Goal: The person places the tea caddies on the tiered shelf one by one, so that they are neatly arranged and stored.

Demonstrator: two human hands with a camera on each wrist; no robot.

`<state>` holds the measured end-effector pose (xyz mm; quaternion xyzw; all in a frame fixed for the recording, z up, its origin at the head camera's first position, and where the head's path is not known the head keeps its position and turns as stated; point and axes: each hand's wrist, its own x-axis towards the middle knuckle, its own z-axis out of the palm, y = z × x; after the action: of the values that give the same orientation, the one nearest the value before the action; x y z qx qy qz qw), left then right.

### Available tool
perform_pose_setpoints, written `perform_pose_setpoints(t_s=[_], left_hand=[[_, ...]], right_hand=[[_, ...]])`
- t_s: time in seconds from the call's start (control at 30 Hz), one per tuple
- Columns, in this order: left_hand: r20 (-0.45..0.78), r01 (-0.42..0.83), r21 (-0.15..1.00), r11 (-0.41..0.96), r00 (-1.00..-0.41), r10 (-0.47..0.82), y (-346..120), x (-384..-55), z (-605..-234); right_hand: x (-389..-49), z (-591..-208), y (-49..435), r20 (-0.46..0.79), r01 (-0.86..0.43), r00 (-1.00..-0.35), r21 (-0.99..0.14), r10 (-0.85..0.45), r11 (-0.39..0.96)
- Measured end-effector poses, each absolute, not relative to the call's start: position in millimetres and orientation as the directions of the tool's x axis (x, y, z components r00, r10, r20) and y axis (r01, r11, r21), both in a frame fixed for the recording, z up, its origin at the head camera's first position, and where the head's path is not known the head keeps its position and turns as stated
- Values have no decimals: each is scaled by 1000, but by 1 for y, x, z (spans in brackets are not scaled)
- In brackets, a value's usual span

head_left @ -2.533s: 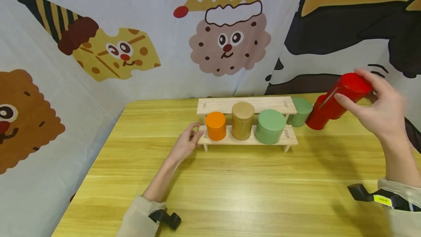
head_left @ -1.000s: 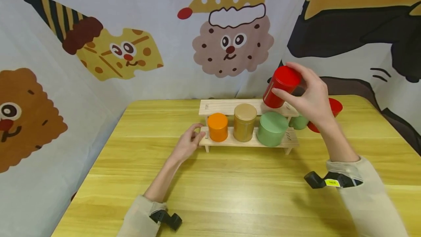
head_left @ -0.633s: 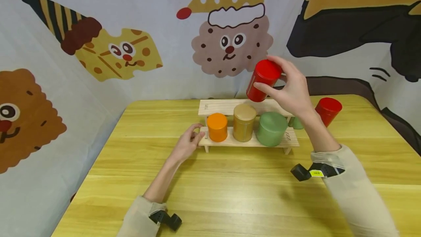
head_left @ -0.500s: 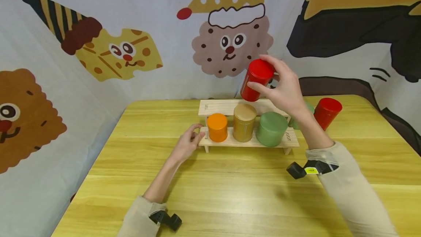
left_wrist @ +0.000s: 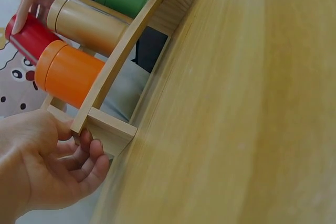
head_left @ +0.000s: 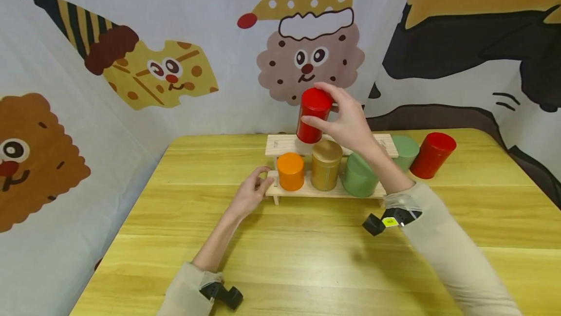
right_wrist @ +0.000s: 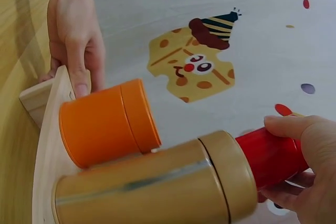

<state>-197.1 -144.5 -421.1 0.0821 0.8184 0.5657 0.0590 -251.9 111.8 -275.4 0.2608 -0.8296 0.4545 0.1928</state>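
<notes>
My right hand (head_left: pixel 348 121) grips a red canister (head_left: pixel 309 128) by its upper part, thumb in front and fingers behind. The canister is nearly upright and overlaps the upper shelf of a two-tier wooden rack (head_left: pixel 280 146). In the right wrist view, the gold canister hides part of the red canister (right_wrist: pixel 273 156). My left hand (head_left: pixel 249 194) pinches the left end of the lower shelf between thumb and curled fingers, as the left wrist view shows. On that shelf stand an orange canister (head_left: pixel 291 172), a gold canister (head_left: pixel 325 167) and a green canister (head_left: pixel 358 177), partly behind my right forearm.
Right of the rack, a second red canister (head_left: pixel 434 155) stands on the wooden table (head_left: pixel 280 252). Beside it is another green canister (head_left: pixel 405 149), partly hidden by the rack and red canister. A white cloth (head_left: pixel 236 87) with cartoon prints hangs behind the table.
My right hand has carried the red canister leftward from beside the other red one, past the rack's right end, and lower over the upper shelf. My left hand keeps its hold on the rack.
</notes>
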Motion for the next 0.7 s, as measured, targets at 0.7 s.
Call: perform_pose_setpoints(t_s=[0.7], left_hand=[[-3,64,943,328,-979,202,-145,-198,-423]], right_hand=[[-262,-283,72,487,-616,-788,-623,-376,483]])
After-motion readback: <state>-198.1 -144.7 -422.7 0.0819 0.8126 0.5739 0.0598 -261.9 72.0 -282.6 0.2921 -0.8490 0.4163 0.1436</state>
